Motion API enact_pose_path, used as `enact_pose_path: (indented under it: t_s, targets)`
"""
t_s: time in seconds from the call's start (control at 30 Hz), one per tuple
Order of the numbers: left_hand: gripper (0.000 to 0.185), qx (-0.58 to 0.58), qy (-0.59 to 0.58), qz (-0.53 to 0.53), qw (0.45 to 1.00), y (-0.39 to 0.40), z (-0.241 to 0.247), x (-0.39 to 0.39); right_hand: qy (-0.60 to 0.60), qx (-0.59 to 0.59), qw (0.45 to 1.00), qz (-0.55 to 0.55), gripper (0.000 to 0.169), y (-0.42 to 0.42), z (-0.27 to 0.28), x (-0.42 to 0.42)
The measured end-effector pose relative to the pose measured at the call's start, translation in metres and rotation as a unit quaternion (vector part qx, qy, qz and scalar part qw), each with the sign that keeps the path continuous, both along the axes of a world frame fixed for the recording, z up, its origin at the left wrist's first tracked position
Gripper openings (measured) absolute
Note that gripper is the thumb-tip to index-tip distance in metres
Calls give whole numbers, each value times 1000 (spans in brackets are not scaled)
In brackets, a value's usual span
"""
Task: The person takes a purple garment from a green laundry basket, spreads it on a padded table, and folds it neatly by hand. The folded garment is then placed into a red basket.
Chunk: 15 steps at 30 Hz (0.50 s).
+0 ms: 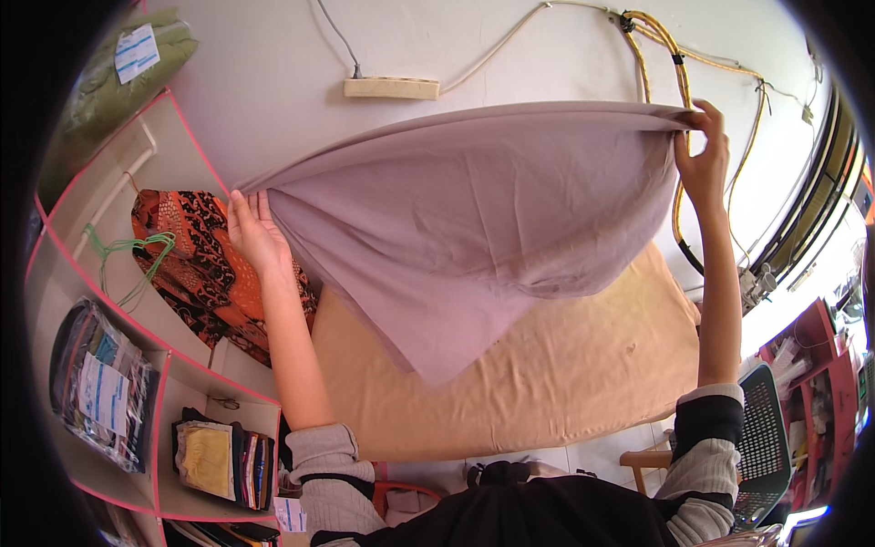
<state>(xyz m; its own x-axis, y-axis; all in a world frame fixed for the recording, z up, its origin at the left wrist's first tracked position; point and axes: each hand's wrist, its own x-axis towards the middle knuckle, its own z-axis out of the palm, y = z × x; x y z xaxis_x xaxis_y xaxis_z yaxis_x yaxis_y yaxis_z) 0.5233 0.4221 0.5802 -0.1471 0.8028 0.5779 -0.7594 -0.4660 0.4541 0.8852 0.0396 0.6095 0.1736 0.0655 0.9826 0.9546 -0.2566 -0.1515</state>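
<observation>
A mauve cloth (478, 205) hangs stretched between my two raised hands, its upper edge curving across the view and a pointed corner drooping low. At the left, my left hand (258, 229) pinches one end of that edge between thumb and fingers. Up at the right, my right hand (707, 154) grips the other end. Beneath the cloth is a table covered with a tan, wrinkled cloth (513, 403); whether the mauve cloth touches it I cannot tell.
Pink-edged shelves (167, 424) at the left hold folded clothes (219, 458) and plastic-wrapped bundles (102, 390). A patterned garment (205, 273) and green hangers (137, 246) hang there. A power strip (391, 88) and looped cables (677, 68) are on the wall. A green chair (762, 437) stands right.
</observation>
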Motion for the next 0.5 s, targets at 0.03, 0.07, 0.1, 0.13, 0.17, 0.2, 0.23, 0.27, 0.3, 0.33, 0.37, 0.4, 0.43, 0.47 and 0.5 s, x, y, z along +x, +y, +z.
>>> enact_pose_path:
  t_s: [0.03,0.07,0.1,0.13,0.17,0.2,0.23,0.27,0.3,0.33,0.37,0.4,0.43,0.47,0.5]
  targets:
    - [13,1,3,-2,1000,1,0,4,53,-81,995,36,29,-1,-4,17]
    - [11,-15,60,-25,998,16,-16,10,122,-209,970,-18,27,0,-21,43]
    - [11,-49,137,-108,983,28,-39,12,140,-267,953,-13,22,14,-41,44]
    - [11,-127,227,-171,950,33,-61,26,141,-411,887,-157,21,22,-60,60]
    - [22,-199,273,-140,931,60,-92,25,147,-436,870,-177,19,41,-82,62]
    - [34,-242,296,-135,914,66,-113,42,147,-453,853,-214,21,48,-96,71]
    - [37,-233,273,-121,925,65,-113,55,137,-426,862,-236,22,56,-102,75]
    - [40,-224,250,-106,936,64,-110,69,128,-374,886,-242,23,59,-100,83]
    - [43,-215,228,-84,946,64,-104,76,117,-320,909,-240,23,67,-95,85]
    - [41,-196,186,-67,961,62,-87,79,119,-269,930,-219,22,72,-84,88]
    - [40,-167,160,-44,972,60,-66,81,120,-217,949,-198,21,73,-68,92]
    - [40,-141,135,-22,981,59,-51,82,101,-171,968,-151,21,72,-53,96]
    - [39,-121,118,-16,986,58,-37,79,82,-125,983,-104,22,68,-42,97]
    - [39,-98,99,-7,990,53,-24,72,73,-107,988,-82,22,64,-32,93]
    - [39,-83,89,-8,993,42,-15,66,64,-92,992,-65,23,56,-23,88]
